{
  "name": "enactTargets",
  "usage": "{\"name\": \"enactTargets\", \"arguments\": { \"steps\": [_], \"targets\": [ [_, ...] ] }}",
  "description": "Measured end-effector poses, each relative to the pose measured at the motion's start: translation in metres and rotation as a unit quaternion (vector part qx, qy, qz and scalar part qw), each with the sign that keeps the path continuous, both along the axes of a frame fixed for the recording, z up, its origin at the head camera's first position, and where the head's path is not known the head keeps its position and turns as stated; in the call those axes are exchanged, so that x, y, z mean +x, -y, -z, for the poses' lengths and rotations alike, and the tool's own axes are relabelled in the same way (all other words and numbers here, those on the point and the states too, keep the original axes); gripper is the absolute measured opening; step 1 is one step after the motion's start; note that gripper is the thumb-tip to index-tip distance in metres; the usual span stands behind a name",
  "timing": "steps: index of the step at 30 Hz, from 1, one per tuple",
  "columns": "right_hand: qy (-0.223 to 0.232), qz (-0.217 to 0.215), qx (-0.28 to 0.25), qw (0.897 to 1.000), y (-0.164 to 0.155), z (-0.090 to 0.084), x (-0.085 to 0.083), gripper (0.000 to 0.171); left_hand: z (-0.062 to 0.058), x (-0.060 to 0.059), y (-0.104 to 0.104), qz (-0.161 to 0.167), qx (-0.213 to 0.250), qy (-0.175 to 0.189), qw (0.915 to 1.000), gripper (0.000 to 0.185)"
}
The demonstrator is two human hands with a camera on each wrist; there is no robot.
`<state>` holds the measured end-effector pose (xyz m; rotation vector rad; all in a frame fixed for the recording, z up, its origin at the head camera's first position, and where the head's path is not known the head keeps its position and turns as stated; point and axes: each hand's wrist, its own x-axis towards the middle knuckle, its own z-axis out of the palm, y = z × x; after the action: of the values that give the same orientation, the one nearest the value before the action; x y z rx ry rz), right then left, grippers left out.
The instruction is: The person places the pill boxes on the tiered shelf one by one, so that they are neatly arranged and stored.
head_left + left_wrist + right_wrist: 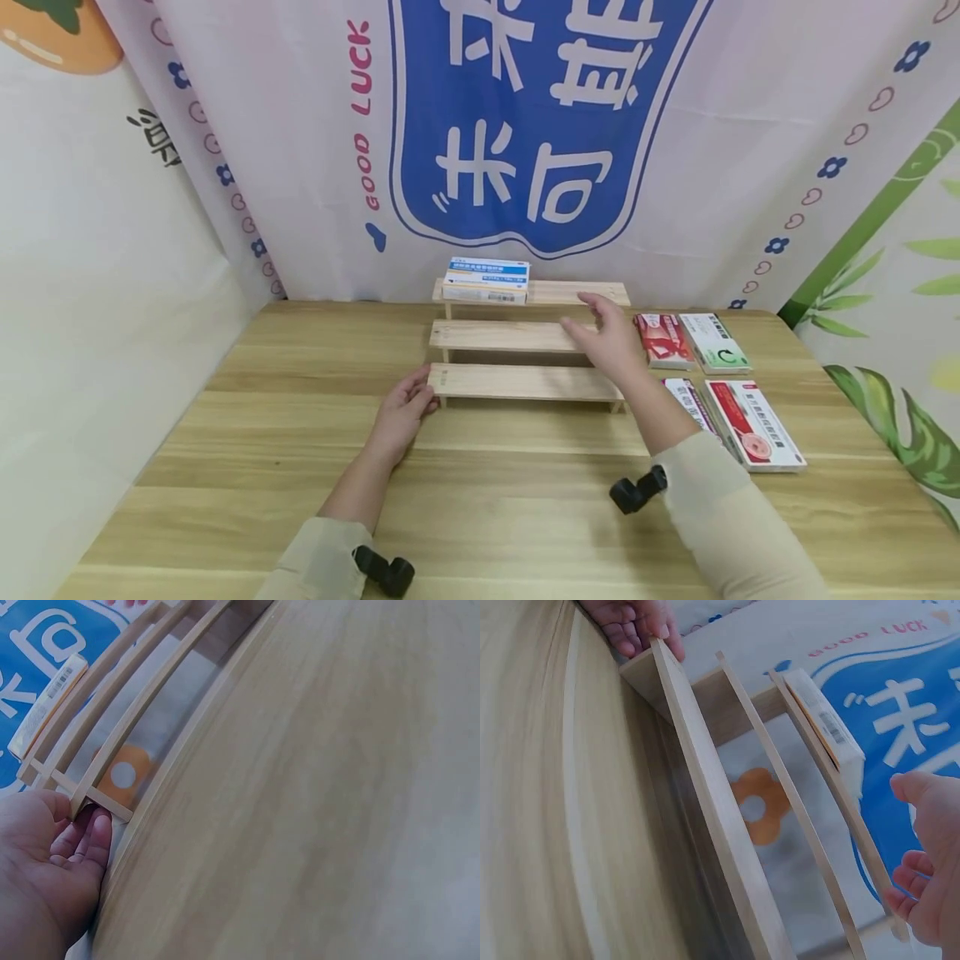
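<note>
A three-tier wooden display rack [517, 382] stands at the back of the table. My left hand [399, 415] holds the left end of its lowest shelf, with the fingertips under the board in the left wrist view. A white and blue medicine box [487, 280] lies flat on the left part of the top shelf. My right hand [609, 337] is at the right side of the rack, over the middle shelf and just below the top one. Its thumb and fingers are spread with nothing between them. The right wrist view shows its fingers close to the top shelf [866, 844]; contact is unclear.
Right of the rack lie several boxes: a red one [664, 340], a white and green one [716, 342], a purple and white one [686, 396] partly behind my right forearm, and a white and red one [753, 425]. A printed cloth [315, 167] hangs behind the table.
</note>
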<state>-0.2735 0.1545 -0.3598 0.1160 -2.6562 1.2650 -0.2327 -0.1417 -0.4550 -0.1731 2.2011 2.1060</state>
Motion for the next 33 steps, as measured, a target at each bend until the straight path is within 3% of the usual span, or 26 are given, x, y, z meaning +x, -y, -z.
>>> {"name": "enactTargets", "arguments": {
  "steps": [6,16,27,33],
  "targets": [
    [-0.009,0.011,0.002,1.0,-0.032,0.008,0.021,0.061,0.001,0.001,0.0,0.001,0.0,0.007,1.0,0.041],
    [0.03,0.064,0.045,0.996,-0.085,0.021,0.06,0.069,-0.001,0.002,0.0,0.008,-0.003,0.0,1.0,0.042],
    [0.072,0.132,0.08,0.985,-0.138,0.035,0.101,0.07,-0.003,0.004,0.0,0.018,-0.013,-0.009,0.9997,0.039],
    [0.062,0.151,0.101,0.981,-0.158,0.043,0.116,0.07,-0.004,0.004,0.0,0.015,-0.015,-0.008,0.9997,0.04]
  ]
}}
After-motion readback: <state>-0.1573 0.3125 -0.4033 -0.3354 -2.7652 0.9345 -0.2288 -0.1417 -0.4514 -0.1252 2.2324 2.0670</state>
